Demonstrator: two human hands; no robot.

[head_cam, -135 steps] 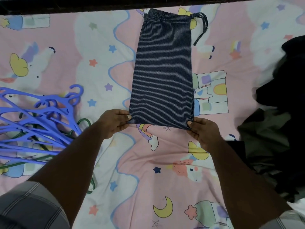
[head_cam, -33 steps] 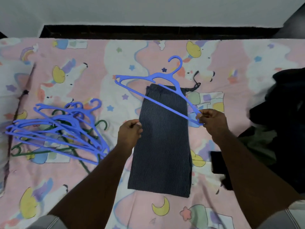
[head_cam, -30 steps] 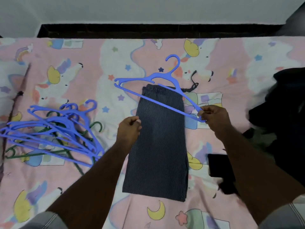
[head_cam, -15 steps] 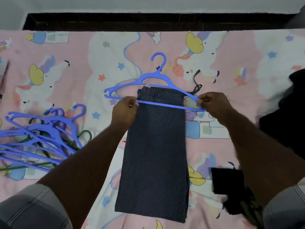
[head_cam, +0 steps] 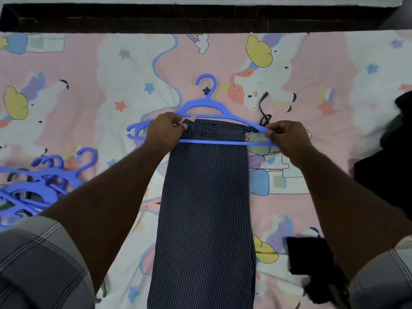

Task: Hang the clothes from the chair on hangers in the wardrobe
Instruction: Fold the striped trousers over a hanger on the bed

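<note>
At the far left edge a heap of blue hangers (head_cam: 42, 181) lies tangled on the pink cartoon-print bedsheet (head_cam: 93, 90), partly cut off by the frame, with one or two green ones blurred beneath; a broad stretch of sheet lies open between that heap and the middle, and more open sheet runs up to the dark bed edge (head_cam: 200, 18) along the top. The left hand (head_cam: 165, 132) has its fingers curled at the left corner of the waistband of the striped trousers (head_cam: 207, 208), and it also covers the left part of the blue hanger (head_cam: 207, 105) — whether it pinches the cloth, the lower bar, or both, I cannot tell. The trousers lie folded lengthwise down the centre of the bed, waistband away from the person, legs running off the bottom edge; the waistband sits between the hanger's shoulders and its lower bar, with that bar crossing over the cloth just below the elastic. A dark drawstring (head_cam: 264, 112) trails off the waistband's right corner. The right hand (head_cam: 287, 137) pinches the hanger's right end, thumb and fingers closed where shoulder and bar meet. Further right, a pile of dark clothes (head_cam: 388, 157) crowds the right edge, and a small dark garment (head_cam: 310, 257) lies beside the right forearm. No readable writing or label shows anywhere.
</note>
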